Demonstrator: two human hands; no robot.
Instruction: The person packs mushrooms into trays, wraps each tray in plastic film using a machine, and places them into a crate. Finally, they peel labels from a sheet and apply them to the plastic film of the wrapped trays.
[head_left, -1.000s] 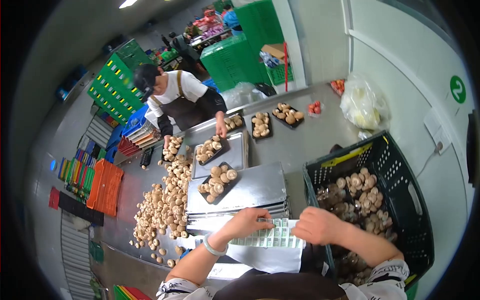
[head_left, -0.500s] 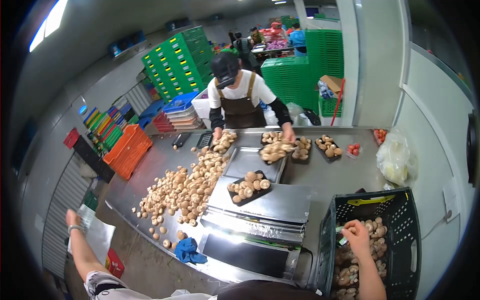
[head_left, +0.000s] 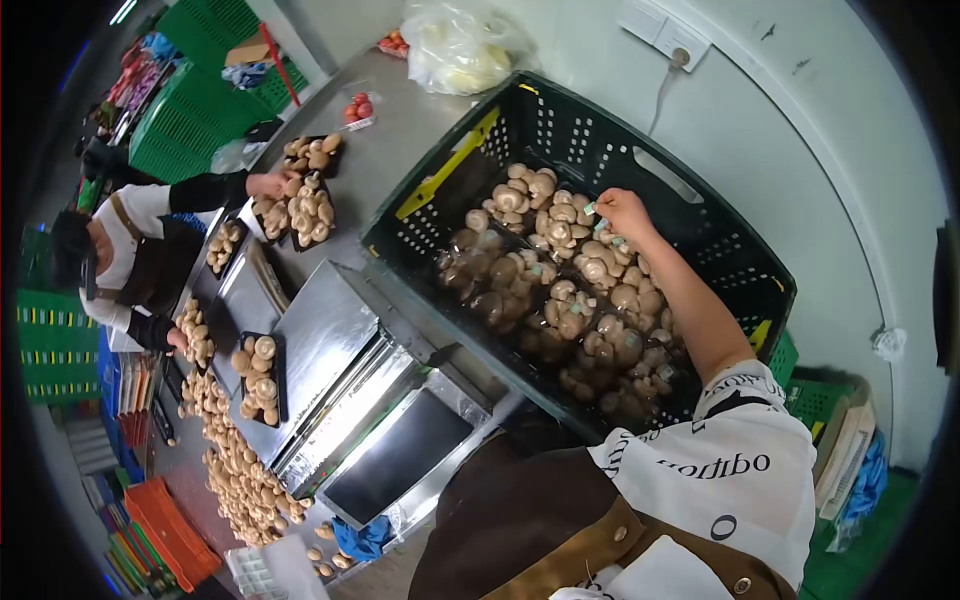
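Nearest us, at the bottom of the frame, the left hand is out of view, so we cannot tell its state. Left of centre, the wrapping machine (head_left: 330,350) carries one tray of mushrooms (head_left: 258,375). In the black crate (head_left: 590,140), right of centre, the right hand (head_left: 622,212) is closed in a pinch on what looks like a label (head_left: 591,208), with its fingertips over the packed mushrooms (head_left: 560,290) by the far wall. We judge the step calls for a light pinch, the label laid flat on a pack top, and the forearm lifted clear of the packs beneath. Farther off, upper left, a co-worker's hand (head_left: 265,185) touches filled trays (head_left: 310,210).
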